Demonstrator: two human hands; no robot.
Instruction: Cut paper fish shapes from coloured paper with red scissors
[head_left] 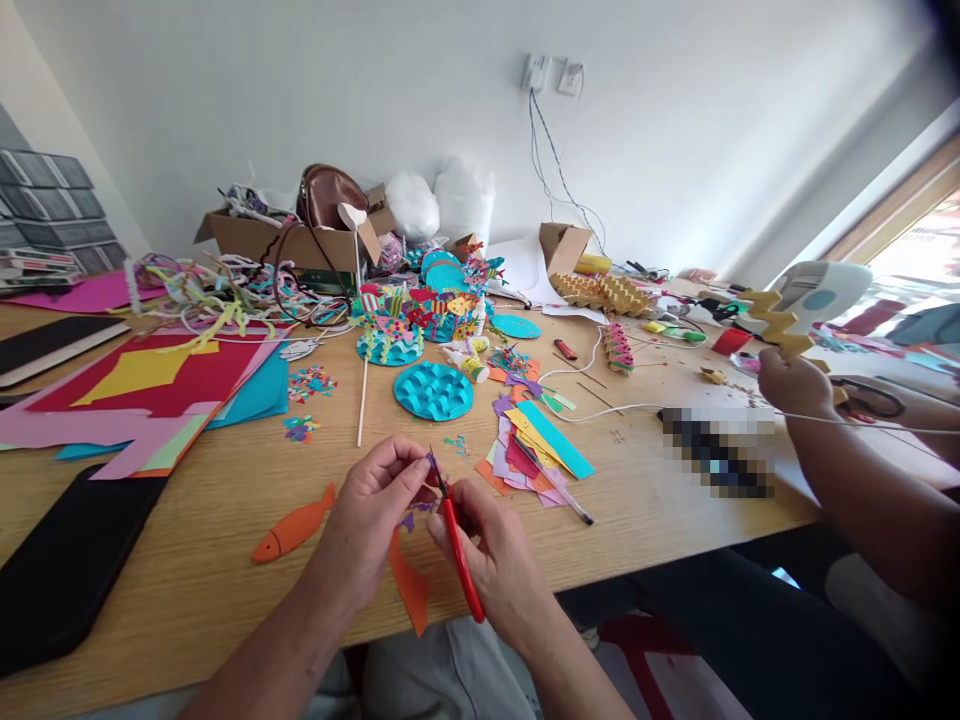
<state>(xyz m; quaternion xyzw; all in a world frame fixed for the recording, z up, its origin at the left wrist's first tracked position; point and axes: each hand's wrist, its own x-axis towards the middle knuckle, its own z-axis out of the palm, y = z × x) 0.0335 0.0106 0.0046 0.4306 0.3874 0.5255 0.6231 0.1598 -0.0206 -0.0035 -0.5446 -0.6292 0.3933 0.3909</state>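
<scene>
My left hand (pixel 381 500) pinches a small piece of purple paper (pixel 431 464) between thumb and fingers. Red-handled scissors (pixel 459 555) are in my right hand (pixel 489 545), their blades up against the purple piece. Below the blades, purple scraps (pixel 409 521) lie on the wooden table (pixel 315 620). An orange paper strip (pixel 410 585) lies between my hands, close to the front edge. Left of my left hand rests an orange paper fish (pixel 292 527) with a drawn eye and gill line.
A textured blue disc (pixel 433 391) lies ahead, near decorated blue pieces with paper fish (pixel 424 312). Paper strips and a pen (pixel 555 480) are to the right. At left are coloured sheets (pixel 165 385) and a black phone-like slab (pixel 67 565). Another person's hand (pixel 795 380) holds yellow zigzag paper.
</scene>
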